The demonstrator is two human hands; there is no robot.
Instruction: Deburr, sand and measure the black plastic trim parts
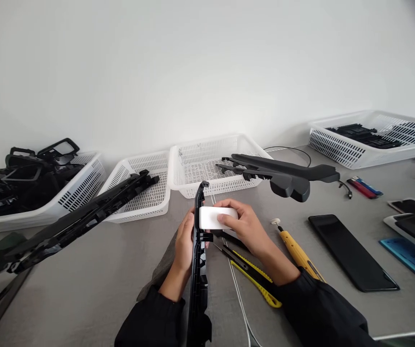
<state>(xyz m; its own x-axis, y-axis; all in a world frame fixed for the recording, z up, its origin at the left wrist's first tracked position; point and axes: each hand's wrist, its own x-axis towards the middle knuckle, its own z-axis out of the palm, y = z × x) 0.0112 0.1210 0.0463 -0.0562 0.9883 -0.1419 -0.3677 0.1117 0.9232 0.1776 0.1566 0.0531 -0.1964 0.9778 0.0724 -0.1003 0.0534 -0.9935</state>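
Observation:
Upright in the middle of the view is a long black plastic part, with clips and ribs along its edge. My left hand is closed around it from the left side. My right hand grips a white rectangular block, thumb on its front face. The block's left end touches the black part near its upper section. Some fingertips of my left hand are hidden behind the part and the block. Below my right hand lie a yellow-and-black cutter and thin dark tweezers.
White baskets stand along the wall, some with black parts; long black parts lean over two of them. To the right are a yellow pen-like tool, a black phone, more phones and a blue tray. A white cable runs toward me.

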